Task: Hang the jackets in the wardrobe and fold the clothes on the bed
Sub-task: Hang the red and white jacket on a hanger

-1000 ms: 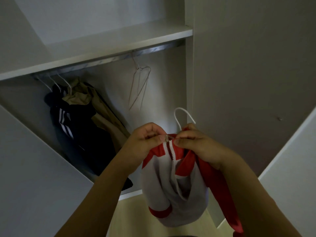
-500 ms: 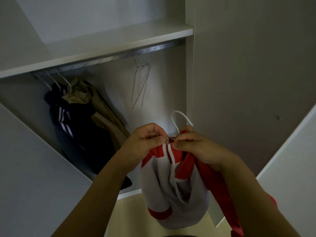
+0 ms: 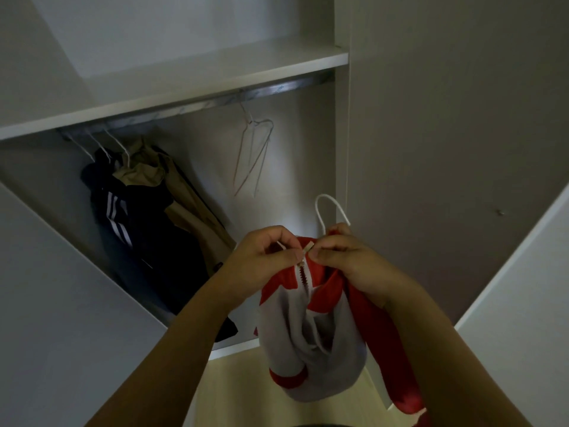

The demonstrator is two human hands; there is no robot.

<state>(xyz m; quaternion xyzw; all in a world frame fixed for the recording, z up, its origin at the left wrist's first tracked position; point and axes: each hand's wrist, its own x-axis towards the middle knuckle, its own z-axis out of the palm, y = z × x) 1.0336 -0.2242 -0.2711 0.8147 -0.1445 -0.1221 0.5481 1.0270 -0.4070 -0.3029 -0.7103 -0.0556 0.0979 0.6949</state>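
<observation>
From the head view, we held the red and grey jacket (image 3: pixel 311 343) in front of the open wardrobe (image 3: pixel 341 124), below the rail (image 3: pixel 197 103) and to the right of the garments already hanging there. Our left hand (image 3: pixel 261 266) had its fingers curled, pinching the collar edge beside the top of the zip, with a thin white bit of the hanger showing between them. Our right hand (image 3: pixel 345 260) pinched the zip pull (image 3: pixel 308 248) between thumb and forefinger, the other fingers folded over the red collar. The white hanger hook (image 3: pixel 328 208) stood up just behind that hand, so the jacket was on its hanger but not yet on the rail.

Against the pictures of a second and half a second before, little had shifted: both hands kept the same pinch, and the pull sat at the collar top throughout. The hook leaned slightly differently, and the empty wire hanger (image 3: pixel 254 155) on the rail had swung a little. We judged the zipping to be finishing, the front closed up to the neck.

On the rail's left end hung a dark striped jacket (image 3: pixel 123 217) and a tan jacket (image 3: pixel 172 192), touching each other. We took it that the next move was to lift the hook to the rail, in the gap between the tan jacket and the wire hanger or beyond it. The bed was out of view.
</observation>
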